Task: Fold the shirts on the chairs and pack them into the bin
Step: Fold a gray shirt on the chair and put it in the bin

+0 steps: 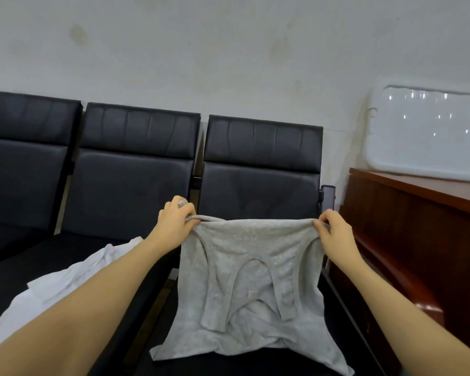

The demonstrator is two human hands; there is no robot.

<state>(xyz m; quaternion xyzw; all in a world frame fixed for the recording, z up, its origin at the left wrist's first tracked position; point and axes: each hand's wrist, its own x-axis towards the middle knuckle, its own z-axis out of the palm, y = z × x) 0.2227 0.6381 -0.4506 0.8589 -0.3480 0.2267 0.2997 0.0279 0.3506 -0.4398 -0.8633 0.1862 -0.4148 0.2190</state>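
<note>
The fingers [186, 214] of the left hand [174, 223] were curled over one end of the raised edge of the grey shirt [251, 283], pinching the fabric. The fingers [322, 222] of the right hand [334, 234] pinched the opposite end in the same manner. The two grips stood well apart, which held the edge taut and level, presumably so that the garment would fold squarely.

The raised part hung in front of the backrest, while the straps and the lower part lay on the seat of the rightmost black chair [261, 169]. A white shirt [65, 283] lay unfolded on the adjacent chair seat, under the left forearm. A white plastic bin [429, 134] rested tilted against the wall on a wooden cabinet [418, 229] to the right, near enough for later packing.
</note>
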